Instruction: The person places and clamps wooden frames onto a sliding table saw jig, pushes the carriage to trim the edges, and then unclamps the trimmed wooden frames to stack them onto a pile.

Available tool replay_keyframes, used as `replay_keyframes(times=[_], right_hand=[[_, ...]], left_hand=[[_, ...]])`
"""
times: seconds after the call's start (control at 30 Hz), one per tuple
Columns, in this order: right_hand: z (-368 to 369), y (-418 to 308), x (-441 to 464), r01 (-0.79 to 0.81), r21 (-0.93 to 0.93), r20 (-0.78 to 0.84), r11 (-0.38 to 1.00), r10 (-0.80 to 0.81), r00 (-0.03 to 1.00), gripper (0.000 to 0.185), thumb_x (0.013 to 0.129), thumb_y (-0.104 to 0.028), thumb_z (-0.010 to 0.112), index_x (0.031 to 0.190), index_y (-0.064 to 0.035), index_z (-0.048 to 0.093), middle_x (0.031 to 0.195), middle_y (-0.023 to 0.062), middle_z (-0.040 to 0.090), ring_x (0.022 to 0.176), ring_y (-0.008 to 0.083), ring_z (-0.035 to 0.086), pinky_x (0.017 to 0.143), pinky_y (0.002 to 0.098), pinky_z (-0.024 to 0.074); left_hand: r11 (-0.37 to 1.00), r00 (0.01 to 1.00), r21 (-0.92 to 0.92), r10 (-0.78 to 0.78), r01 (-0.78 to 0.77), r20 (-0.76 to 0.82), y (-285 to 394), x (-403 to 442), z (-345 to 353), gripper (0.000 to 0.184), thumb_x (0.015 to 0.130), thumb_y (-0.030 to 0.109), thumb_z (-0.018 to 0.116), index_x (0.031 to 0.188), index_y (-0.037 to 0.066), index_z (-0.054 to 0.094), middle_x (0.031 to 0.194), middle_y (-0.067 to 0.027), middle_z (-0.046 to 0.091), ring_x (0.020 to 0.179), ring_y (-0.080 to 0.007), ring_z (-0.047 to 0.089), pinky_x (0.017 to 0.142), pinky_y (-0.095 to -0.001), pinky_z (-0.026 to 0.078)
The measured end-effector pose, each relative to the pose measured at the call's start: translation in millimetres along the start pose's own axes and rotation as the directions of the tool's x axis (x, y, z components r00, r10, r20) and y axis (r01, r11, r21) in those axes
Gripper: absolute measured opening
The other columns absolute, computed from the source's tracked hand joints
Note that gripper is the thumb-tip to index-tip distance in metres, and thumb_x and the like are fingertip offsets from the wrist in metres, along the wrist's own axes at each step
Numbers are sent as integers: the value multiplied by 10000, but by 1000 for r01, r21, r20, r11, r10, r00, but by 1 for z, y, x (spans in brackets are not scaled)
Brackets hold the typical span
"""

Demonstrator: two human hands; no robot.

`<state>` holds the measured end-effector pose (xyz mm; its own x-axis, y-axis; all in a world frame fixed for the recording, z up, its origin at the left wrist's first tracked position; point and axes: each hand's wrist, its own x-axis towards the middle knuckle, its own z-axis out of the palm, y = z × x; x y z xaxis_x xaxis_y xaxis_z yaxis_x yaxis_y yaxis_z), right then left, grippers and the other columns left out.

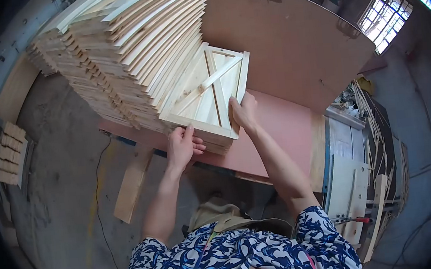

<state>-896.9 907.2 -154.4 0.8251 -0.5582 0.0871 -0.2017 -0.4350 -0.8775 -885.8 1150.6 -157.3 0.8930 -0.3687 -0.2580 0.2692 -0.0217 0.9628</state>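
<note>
A pale wooden frame panel (203, 90) with crossed slats lies on top of a low stack of similar panels, on the pink tabletop (282, 128). My left hand (183, 145) is at its near edge, thumb and index finger pressed against the rim, the other fingers curled. On the right side of the panel, my right hand (243, 112) grips the side rail, with the fingertips partly hidden. A tall stack of wooden panels (129, 44) stands directly to the left of the held one.
Behind the table rises a large brown board (289, 39). Thin wood strips (375, 124) lie at the right. A loose plank (134, 186) is below the table's left side, near a cable on the floor. Small wooden pieces (7, 154) are stacked at far left.
</note>
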Motion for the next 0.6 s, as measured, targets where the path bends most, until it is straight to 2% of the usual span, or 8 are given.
replay_keyframes(times=[0.1,0.2,0.27,0.33,0.37,0.4,0.47,0.6], right_hand=[[-2,1,8,59,-88,93,994,-51,994,514,1005,-336,610,1332,59,582,1196,245,702,1093,338,695,961,413,522],[-2,32,14,120,-57,-62,991,-124,990,538,1027,-354,590,1398,34,547,1199,244,700,1111,339,687,968,412,517],[-28,43,1,137,-45,-174,990,-143,974,552,1038,-363,580,1431,21,530,1201,244,699,1120,339,683,971,412,515],[-80,33,-51,-60,9,24,998,59,998,613,1067,-400,512,1483,46,450,1340,309,608,1292,419,576,1108,436,433],[-94,68,-78,-4,28,-35,1000,5,999,594,1072,-397,500,1476,37,467,1329,302,617,1271,416,591,1090,433,447],[-107,105,-112,38,28,-110,999,-35,993,576,1077,-394,488,1469,27,484,1318,294,626,1249,413,605,1072,430,461],[-142,144,-204,-169,-29,-111,985,165,980,548,1072,-436,495,1418,-15,552,1210,268,676,1142,341,667,983,431,507],[-178,194,-418,-457,-31,-168,889,447,879,448,1023,-428,593,1106,-2,704,1030,197,724,957,300,702,877,410,538]], left_hand=[[995,1000,99,-31,32,-3,6,10,-7,382,1084,339,517,1003,-31,563,788,-151,684,607,-216,712,501,-294,586],[981,998,189,-59,53,23,6,16,-13,382,1080,345,528,995,-25,570,772,-144,684,608,-208,713,496,-288,579],[958,996,271,86,-92,31,4,11,-13,359,1079,319,545,942,-11,579,746,-116,678,618,-167,700,523,-281,571],[887,952,373,305,-271,-34,13,-13,6,324,1075,272,569,892,6,592,732,-85,671,626,-126,669,560,-267,549],[865,931,369,364,-340,4,11,-29,23,303,1075,242,570,878,13,600,728,-73,670,637,-110,654,582,-257,537],[844,909,350,413,-407,61,6,-43,44,286,1074,211,571,865,19,608,723,-61,670,648,-94,639,605,-246,525],[873,867,205,358,-443,346,-9,-77,109,294,1056,181,594,813,16,602,660,-43,647,621,-86,627,580,-248,508],[937,547,131,72,-323,834,-45,-131,233,247,1044,142,596,835,13,610,668,-35,643,630,-85,610,603,-255,496]])
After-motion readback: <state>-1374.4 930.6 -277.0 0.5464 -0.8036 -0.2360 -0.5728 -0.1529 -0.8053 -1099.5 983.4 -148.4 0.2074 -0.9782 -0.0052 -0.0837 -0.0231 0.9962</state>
